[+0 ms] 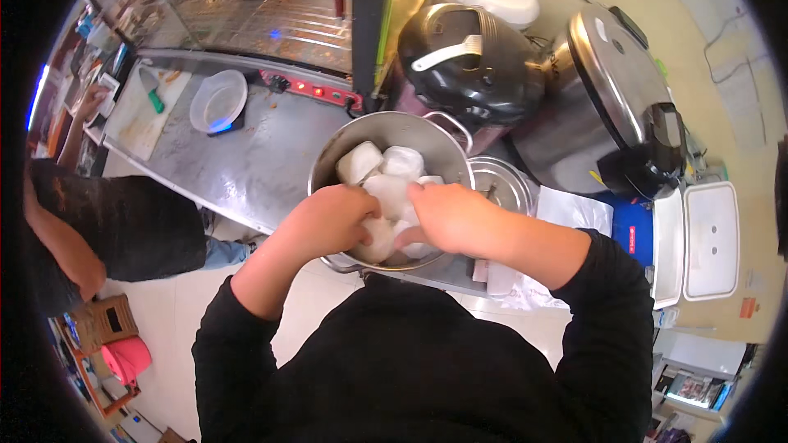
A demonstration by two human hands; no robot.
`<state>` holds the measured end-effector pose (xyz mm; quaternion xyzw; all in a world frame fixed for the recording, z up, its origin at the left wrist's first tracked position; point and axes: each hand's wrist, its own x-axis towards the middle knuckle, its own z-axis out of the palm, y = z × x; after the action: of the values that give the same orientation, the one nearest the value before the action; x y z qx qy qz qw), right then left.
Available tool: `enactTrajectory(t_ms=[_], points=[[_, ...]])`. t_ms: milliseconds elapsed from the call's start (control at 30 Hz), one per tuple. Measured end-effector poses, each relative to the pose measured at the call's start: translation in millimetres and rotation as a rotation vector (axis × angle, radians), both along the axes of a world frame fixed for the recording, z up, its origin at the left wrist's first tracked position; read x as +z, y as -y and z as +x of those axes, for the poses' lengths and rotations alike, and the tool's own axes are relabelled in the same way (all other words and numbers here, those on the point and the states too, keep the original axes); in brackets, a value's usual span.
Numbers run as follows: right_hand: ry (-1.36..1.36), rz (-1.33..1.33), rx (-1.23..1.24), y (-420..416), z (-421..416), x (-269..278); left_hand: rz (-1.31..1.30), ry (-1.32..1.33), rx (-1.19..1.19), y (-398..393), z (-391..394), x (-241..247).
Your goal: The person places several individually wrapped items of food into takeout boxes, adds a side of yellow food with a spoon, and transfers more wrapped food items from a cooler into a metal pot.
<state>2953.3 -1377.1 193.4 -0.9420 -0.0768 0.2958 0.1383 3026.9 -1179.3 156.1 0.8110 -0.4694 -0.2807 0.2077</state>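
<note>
A large stainless steel stockpot (394, 120) stands at the counter's front edge before me. Several rounded white bundles (403, 162), perhaps wrapped in plastic or cloth, lie inside it. From the left, my left hand (338, 218) reaches over the rim, its bent fingers and thumb on a near white bundle (375, 243). Opposite it, my right hand (452, 218) has fingers and thumb curled on the bundles at the pot's right side. A pale bundle (386, 194) shows between the two hands. The palms hide part of the contents.
Behind the pot stand a black-lidded rice cooker (480, 86) with a white rice paddle (446, 54) and a steel cooker (572, 117). Leftward are a plastic tub (218, 101), a cutting board (132, 126) with a green-handled knife (152, 92), a glass display warmer (246, 6) and another person (123, 221).
</note>
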Motion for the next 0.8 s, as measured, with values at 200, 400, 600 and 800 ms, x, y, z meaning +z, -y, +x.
enactTrajectory(t_ms=[200,400,600,800], points=[[0.622,0.316,-0.125,87.6,-81.1,94.0,-0.124,0.013,0.164,9.1,-24.6,32.2],[0.754,-0.138,-0.848,245.4,-218.0,163.7,-0.491,0.028,0.365,42.4,-80.0,61.9],[0.002,-0.307,-0.800,401.9,-355.5,70.7,-0.531,-0.034,0.130,130.4,-130.6,90.4],[-0.371,0.073,-0.835,409.4,-360.5,20.1,-0.470,-0.029,-0.089,225.7,-185.2,96.3]])
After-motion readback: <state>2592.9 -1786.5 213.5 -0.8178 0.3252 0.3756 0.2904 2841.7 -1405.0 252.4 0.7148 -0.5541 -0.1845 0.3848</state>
